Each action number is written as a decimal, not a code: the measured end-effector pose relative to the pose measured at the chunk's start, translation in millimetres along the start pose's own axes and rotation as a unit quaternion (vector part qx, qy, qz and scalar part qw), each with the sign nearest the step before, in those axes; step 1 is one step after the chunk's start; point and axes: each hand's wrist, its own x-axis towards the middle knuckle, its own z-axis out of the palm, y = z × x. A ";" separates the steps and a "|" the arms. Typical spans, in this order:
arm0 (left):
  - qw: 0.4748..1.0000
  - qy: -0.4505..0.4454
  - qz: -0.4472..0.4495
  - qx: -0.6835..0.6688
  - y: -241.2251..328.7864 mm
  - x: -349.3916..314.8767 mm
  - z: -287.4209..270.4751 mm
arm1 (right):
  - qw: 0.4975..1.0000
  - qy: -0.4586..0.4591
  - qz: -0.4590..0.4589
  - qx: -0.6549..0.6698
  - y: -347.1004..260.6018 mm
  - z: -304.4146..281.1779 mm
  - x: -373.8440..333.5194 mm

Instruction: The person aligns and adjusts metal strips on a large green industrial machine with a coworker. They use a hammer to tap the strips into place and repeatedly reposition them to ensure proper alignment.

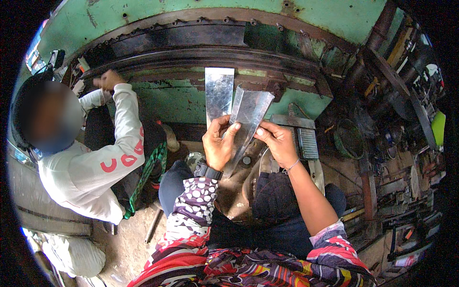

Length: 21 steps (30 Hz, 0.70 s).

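Two pieces of shiny sheet metal are in front of me. One is a flat metal strip point(219, 88), upright on the left, its lower end hidden behind my left hand point(219, 146). To its right is a bent metal sheet point(253, 107) with folded long edges, tilted to the right and tapering toward my lap. My left hand is closed on the bent sheet's left side, thumb in front; whether it also grips the flat strip I cannot tell. My right hand point(278, 143) pinches the bent sheet's right edge between thumb and fingers.
A large green machine point(181, 98) with a long dark horizontal beam point(201, 55) stands ahead. At left, a person in a white long-sleeved top point(91, 167) sits close by. A foot pedal point(307, 143) is beyond my right hand. Metal bars and scrap point(406, 205) crowd the right side.
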 end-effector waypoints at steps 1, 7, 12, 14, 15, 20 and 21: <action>1.000 0.002 0.002 0.003 -0.6 0.4 -0.4 | 1.000 -0.006 -0.002 0.006 0.5 0.1 0.2; 1.000 0.010 0.009 0.018 3.2 -0.5 0.9 | 1.000 -0.018 -0.023 -0.004 -5.9 0.4 -4.8; 0.998 0.024 0.030 0.054 5.8 0.2 -2.6 | 1.000 -0.007 -0.028 0.010 -29.8 21.3 -2.9; 0.996 0.025 0.019 0.081 5.1 -2.2 1.3 | 0.999 0.010 -0.050 0.008 -31.2 25.3 -1.7; 0.996 0.018 0.023 0.082 5.4 -3.0 0.2 | 0.998 0.029 -0.050 -0.032 -32.3 28.5 -1.0; 0.998 0.030 0.020 0.041 6.4 -3.5 3.3 | 0.978 0.121 -0.059 -0.162 -16.8 38.8 6.5; 0.998 0.038 0.030 0.031 8.2 -3.5 4.9 | 0.965 0.139 -0.064 -0.212 -15.9 40.7 6.6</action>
